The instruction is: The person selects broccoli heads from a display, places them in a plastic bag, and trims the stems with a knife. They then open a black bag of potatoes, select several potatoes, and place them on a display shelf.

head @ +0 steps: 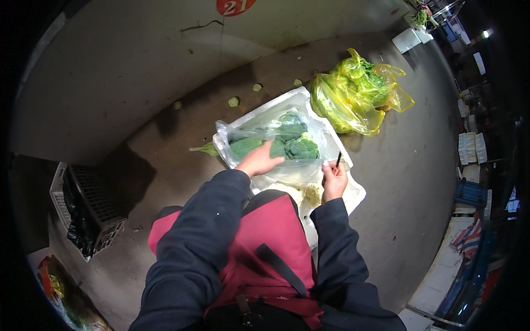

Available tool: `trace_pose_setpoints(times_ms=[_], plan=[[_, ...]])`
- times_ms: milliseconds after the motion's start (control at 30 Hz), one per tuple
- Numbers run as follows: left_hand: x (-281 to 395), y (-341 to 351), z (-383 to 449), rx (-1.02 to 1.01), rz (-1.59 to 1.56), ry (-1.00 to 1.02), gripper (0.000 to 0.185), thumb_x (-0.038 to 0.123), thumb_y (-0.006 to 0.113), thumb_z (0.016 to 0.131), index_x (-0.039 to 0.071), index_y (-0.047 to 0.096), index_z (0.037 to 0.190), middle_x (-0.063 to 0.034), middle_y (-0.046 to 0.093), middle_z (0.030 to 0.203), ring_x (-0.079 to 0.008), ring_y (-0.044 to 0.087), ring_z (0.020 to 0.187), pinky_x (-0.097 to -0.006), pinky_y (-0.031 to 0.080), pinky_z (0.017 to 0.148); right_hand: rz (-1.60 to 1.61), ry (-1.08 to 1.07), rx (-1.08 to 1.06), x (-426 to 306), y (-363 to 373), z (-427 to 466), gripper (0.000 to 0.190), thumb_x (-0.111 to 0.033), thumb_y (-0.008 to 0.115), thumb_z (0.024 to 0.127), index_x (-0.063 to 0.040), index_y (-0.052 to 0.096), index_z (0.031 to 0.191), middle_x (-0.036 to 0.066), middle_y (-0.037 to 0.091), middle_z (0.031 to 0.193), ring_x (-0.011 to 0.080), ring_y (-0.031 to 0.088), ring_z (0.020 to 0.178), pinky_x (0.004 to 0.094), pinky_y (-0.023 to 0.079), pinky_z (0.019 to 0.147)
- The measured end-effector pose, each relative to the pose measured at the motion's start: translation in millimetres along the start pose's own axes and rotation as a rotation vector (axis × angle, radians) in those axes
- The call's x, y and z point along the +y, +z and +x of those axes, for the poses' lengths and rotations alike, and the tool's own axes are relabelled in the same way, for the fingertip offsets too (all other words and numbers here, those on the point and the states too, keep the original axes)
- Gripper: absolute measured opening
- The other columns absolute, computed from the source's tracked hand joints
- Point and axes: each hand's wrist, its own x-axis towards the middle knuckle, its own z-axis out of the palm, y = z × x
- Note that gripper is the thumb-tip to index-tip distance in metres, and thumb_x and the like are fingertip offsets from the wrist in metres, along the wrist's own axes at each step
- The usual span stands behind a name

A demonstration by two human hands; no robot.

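Green broccoli heads [302, 148] lie in a white foam box [327, 124] lined with a clear plastic sheet [252, 132]. My left hand [261, 160] reaches over the box with thumb and fingers apart, at the sheet above the broccoli; whether it touches the plastic is hard to tell. At the near right corner, my right hand [334, 184] is shut on a thin black and red tool [338, 160], perhaps a small knife. Its fingertips also meet the sheet's edge. Pale cauliflower [312, 193] shows in a second white foam box [354, 194], partly hidden by my knees.
A yellow plastic bag [352, 99] of leafy greens leans near the box's far right side. Cut stem pieces [234, 101] lie on the floor by the wall [145, 62]. A plastic crate [95, 207] with a black bag stands at left. Foam boxes [472, 148] line the right.
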Motion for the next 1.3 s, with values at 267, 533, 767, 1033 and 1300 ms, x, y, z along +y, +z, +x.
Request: trace_pose_setpoints(times_ms=[267, 533, 767, 1033, 1300], plan=[[-31, -72, -35, 0.711, 0.443, -0.122, 0.048, 0.027, 0.084, 0.082, 0.003, 0.068, 0.12, -0.018, 0.064, 0.12, -0.0368, 0.062, 0.112, -0.0463, 0.057, 0.09, -0.362, -0.014, -0.003, 36, -45, 39, 0.027, -0.021, 0.08, 0.087, 0.004, 0.071, 0.095, 0.005, 0.069, 0.082, 0.0145, 0.062, 0.076, 0.0301, 0.05, 0.074], [-51, -55, -19, 0.479, 0.0, -0.178, 0.042, 0.026, 0.079, 0.088, -0.001, 0.067, 0.119, -0.021, 0.073, 0.097, -0.0406, 0.071, 0.101, -0.0476, 0.056, 0.089, -1.228, 0.002, -0.003, 21, -42, 70, 0.066, -0.062, 0.077, 0.079, 0.003, 0.077, 0.095, 0.026, 0.075, 0.099, 0.0416, 0.071, 0.1, 0.0487, 0.054, 0.089], [-47, -79, -41, 0.492, -0.912, -0.13, 0.007, 0.008, 0.06, 0.102, 0.001, 0.063, 0.102, -0.0072, 0.069, 0.086, -0.0122, 0.064, 0.072, -0.0268, 0.051, 0.063, -1.325, 0.023, 0.046, 38, -12, 112, 0.053, -0.043, 0.084, 0.08, -0.003, 0.076, 0.113, 0.021, 0.075, 0.12, 0.0391, 0.07, 0.114, 0.0476, 0.054, 0.098], [-44, -92, -85, 0.547, -1.153, -0.185, 0.008, 0.01, 0.055, 0.107, 0.004, 0.059, 0.111, -0.0131, 0.074, 0.103, -0.0111, 0.065, 0.073, -0.0238, 0.053, 0.064, -1.159, -0.053, 0.122, 78, -23, 159, 0.031, -0.03, 0.064, 0.092, -0.004, 0.076, 0.103, 0.025, 0.074, 0.106, 0.0434, 0.07, 0.107, 0.0511, 0.054, 0.093], [-9, -125, -111, 0.662, -1.438, 0.205, 0.012, 0.007, 0.06, 0.105, 0.008, 0.055, 0.116, -0.0158, 0.073, 0.12, -0.0101, 0.064, 0.069, -0.0208, 0.048, 0.052, -0.175, -0.581, 0.154, -86, 17, 183, 0.015, -0.02, 0.071, 0.1, -0.006, 0.067, 0.095, 0.0, 0.064, 0.082, 0.0124, 0.057, 0.076, 0.0311, 0.048, 0.072]])
